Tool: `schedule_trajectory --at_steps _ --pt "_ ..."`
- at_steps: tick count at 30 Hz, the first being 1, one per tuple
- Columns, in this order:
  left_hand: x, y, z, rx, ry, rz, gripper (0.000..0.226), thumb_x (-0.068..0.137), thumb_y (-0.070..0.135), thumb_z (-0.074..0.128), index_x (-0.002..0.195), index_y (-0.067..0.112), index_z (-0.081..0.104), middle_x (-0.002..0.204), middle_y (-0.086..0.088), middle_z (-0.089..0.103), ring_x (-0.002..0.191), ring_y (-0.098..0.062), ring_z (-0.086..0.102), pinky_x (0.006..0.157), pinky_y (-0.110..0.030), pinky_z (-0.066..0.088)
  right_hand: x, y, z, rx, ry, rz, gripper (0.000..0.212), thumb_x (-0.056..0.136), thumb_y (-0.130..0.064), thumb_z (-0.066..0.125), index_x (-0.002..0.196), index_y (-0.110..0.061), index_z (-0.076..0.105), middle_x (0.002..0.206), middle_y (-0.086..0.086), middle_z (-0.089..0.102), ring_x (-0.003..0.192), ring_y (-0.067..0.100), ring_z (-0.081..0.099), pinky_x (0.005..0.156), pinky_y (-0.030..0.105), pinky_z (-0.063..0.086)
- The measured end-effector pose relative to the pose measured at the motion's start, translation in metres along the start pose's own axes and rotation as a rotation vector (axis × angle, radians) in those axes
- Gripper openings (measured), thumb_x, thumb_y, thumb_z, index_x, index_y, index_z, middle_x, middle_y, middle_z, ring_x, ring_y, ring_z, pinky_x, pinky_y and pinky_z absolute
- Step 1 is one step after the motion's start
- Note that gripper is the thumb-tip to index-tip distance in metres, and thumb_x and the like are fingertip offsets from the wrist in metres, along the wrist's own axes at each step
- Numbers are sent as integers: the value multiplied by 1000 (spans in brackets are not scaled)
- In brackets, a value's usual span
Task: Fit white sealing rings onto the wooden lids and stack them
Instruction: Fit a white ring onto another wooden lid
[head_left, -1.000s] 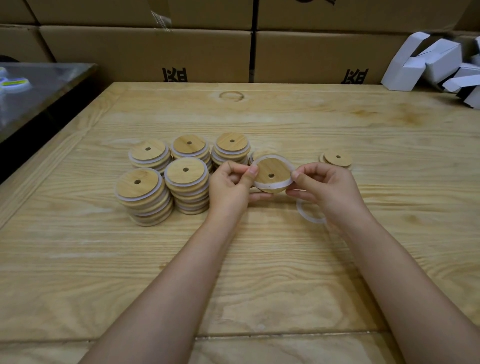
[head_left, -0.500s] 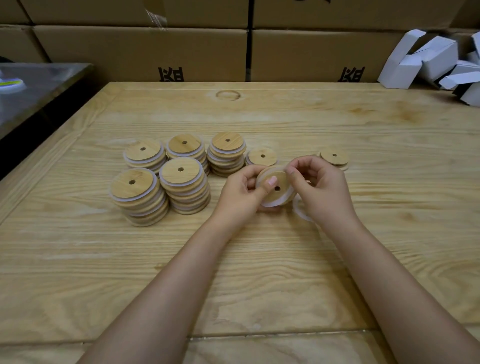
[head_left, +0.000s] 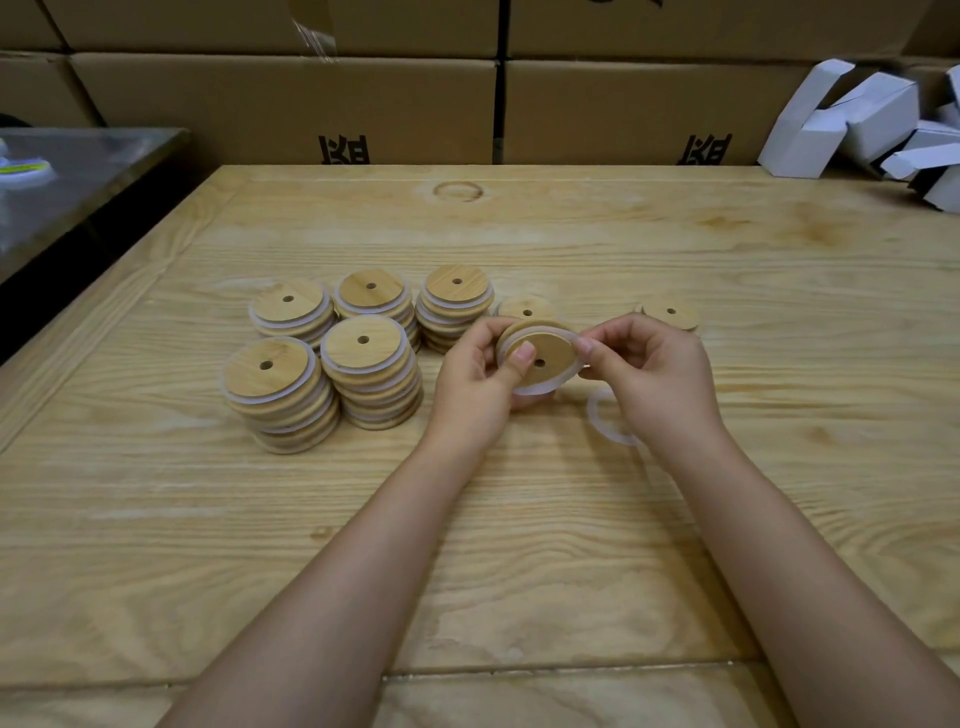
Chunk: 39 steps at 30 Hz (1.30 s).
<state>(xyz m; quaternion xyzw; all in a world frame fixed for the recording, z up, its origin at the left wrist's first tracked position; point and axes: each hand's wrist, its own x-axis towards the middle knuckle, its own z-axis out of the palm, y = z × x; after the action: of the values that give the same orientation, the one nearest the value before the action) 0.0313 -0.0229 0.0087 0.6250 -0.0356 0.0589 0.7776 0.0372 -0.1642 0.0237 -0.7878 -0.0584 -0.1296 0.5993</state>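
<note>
A round wooden lid with a centre hole is held tilted above the table, a white sealing ring around its rim. My left hand grips its left side, thumb on the top face. My right hand pinches the ring at the lid's right edge. A loose white ring lies on the table under my right hand, partly hidden. Several stacks of ringed lids stand to the left. A single lid lies behind the held one. A low stack of bare lids sits far right.
The wooden table stretches wide in front of the stacks. Cardboard boxes line its far edge. Folded white cartons lie at the back right. A dark glossy surface adjoins the table at the left.
Both hands have shifted along the held lid's rim and tilted it a little; the ring sits lower on the edge. The stacks have not moved.
</note>
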Motion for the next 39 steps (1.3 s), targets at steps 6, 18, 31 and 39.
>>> schedule_trajectory --at_steps 6,18,31,39 --pt "1 -2 -2 -96 -2 -35 8 93 3 49 96 9 54 93 -12 63 89 -28 64 66 -39 60 2 -1 -1 -2 -46 -2 12 83 -13 70 73 -19 66 77 0 70 78 18 68 81 36 56" --pt "-1 -7 3 -62 -91 -72 7 97 10 44 96 15 39 90 -9 60 67 -12 65 55 -34 57 -3 2 4 4 47 -4 13 83 -13 69 77 -23 61 76 -10 67 71 5 65 68 20 53" --pt "1 -7 2 -3 -79 -47 8 95 5 48 99 10 53 89 -7 60 78 -15 61 62 -28 57 -5 0 5 -14 98 -12 17 79 -16 73 69 -25 63 74 -8 68 74 14 66 74 28 54" --pt "1 -5 2 -46 -60 -65 9 96 6 46 97 12 53 96 -10 61 87 -25 62 67 -34 58 -1 0 1 168 48 89 9 82 -9 69 74 -8 65 77 5 72 79 25 70 76 30 57"
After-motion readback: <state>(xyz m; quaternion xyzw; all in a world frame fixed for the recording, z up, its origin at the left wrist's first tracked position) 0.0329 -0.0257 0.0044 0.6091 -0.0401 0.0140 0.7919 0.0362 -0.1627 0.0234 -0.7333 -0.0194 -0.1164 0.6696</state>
